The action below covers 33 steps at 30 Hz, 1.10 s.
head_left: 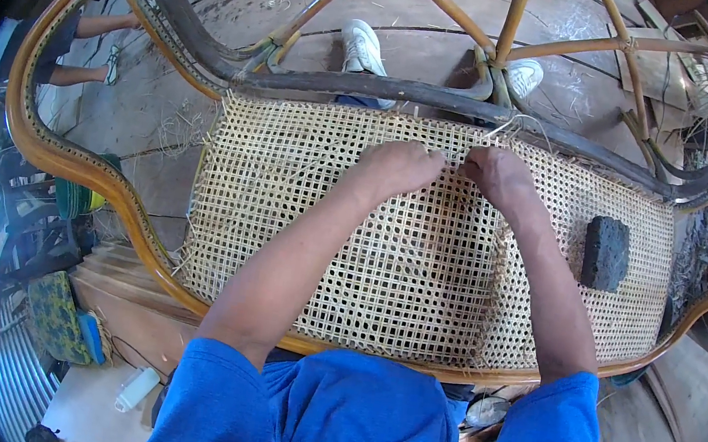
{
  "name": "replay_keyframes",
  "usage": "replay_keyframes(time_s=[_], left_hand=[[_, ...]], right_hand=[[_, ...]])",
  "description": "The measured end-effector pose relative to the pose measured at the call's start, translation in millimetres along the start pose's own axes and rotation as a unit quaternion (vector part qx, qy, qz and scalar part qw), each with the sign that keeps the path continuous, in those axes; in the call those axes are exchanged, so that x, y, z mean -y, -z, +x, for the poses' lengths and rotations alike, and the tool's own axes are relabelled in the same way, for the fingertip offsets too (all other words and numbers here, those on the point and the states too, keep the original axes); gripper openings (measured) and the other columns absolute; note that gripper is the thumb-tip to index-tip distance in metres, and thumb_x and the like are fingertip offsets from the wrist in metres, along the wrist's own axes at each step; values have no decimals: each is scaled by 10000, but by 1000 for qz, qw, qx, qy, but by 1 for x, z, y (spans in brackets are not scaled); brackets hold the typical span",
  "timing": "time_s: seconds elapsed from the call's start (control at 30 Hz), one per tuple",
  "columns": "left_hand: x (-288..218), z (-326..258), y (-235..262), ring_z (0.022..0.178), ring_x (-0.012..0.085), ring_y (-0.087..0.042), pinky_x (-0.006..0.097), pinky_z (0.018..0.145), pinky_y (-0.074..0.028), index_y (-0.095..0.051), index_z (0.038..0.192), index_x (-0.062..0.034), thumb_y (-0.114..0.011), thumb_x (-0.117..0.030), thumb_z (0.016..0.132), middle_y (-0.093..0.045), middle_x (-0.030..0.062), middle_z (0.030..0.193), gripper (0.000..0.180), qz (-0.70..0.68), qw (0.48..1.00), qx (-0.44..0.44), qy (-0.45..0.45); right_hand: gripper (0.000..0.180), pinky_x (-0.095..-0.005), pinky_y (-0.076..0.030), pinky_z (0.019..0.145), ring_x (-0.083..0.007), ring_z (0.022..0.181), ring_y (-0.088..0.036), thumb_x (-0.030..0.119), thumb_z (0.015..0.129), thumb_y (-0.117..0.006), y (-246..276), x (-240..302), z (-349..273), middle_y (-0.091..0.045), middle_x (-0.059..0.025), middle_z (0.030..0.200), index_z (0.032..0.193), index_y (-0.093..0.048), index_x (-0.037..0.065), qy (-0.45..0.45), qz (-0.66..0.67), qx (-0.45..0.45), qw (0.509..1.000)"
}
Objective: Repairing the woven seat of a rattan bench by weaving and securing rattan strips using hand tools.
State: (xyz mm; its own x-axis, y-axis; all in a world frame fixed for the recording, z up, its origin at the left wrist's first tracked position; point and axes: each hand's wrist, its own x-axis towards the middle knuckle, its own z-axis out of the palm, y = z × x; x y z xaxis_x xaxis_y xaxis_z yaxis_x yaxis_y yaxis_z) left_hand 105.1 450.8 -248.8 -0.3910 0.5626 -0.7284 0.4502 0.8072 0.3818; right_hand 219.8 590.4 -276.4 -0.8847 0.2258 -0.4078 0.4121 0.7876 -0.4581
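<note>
A panel of open-weave cane (400, 280) lies before me, set in a bent rattan frame (123, 193). My left hand (398, 166) rests low over the upper middle of the weave, its fingers curled and pressed together. Just to its right, my right hand (502, 179) is also closed, with its fingertips pointing towards the left one. Whatever thin piece is pinched in either hand is too small to make out. Beyond the right hand, a loose pale cane strand (498, 129) sticks up at the panel's far edge.
A dark rough block (605, 254) sits on the panel's right part. Rattan poles (513, 20) rise beyond the far rail (370, 89). White shoes (363, 48) show on the floor past it. Another person's legs (83, 55) are at left. A pale bottle (139, 389) stands lower left.
</note>
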Motion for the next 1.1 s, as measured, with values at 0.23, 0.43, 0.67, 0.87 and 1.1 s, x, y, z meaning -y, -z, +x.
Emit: replay_keyframes(time_s=[0.23, 0.43, 0.67, 0.87, 1.1], left_hand=[[-21, 12, 17, 936, 250, -628, 393, 775, -483, -650, 1038, -51, -552, -79, 761, -643, 124, 1039, 295, 230, 973, 22, 12], [-40, 13, 24, 949, 275, -620, 400, 790, -482, -658, 992, -46, -517, -89, 754, -638, 146, 1023, 280, 305, 951, 33, -26], [-56, 15, 22, 934, 272, -625, 391, 775, -495, -668, 963, -44, -527, -85, 742, -638, 141, 1020, 266, 327, 942, 60, -53], [-26, 21, 4, 893, 249, -640, 377, 729, -502, -681, 934, -66, -512, -88, 762, -655, 118, 983, 242, 276, 956, 18, -98], [-34, 8, 8, 838, 261, -649, 378, 695, -514, -689, 875, -67, -504, -100, 772, -664, 132, 904, 214, 288, 953, 22, -96]], right_hand=[[199, -429, -497, 735, -354, 803, -612, 233, 770, -541, -6, -3, 2, -636, -172, 830, 796, -658, 74, -76, -20, -37, 996], [175, -438, -498, 687, -354, 735, -619, 184, 732, -531, -4, -3, 0, -628, -197, 771, 735, -645, 51, -72, 2, -83, 994], [168, -423, -501, 659, -345, 721, -622, 174, 715, -528, -3, 6, 1, -628, -192, 743, 722, -640, 48, -65, 4, -76, 995], [151, -424, -493, 670, -350, 736, -613, 184, 725, -564, -8, -6, 2, -622, -188, 758, 737, -630, 49, -55, 44, -72, 995], [226, -419, -497, 713, -337, 798, -620, 259, 760, -555, -8, -1, 7, -636, -176, 832, 849, -641, 70, -96, 10, 11, 995]])
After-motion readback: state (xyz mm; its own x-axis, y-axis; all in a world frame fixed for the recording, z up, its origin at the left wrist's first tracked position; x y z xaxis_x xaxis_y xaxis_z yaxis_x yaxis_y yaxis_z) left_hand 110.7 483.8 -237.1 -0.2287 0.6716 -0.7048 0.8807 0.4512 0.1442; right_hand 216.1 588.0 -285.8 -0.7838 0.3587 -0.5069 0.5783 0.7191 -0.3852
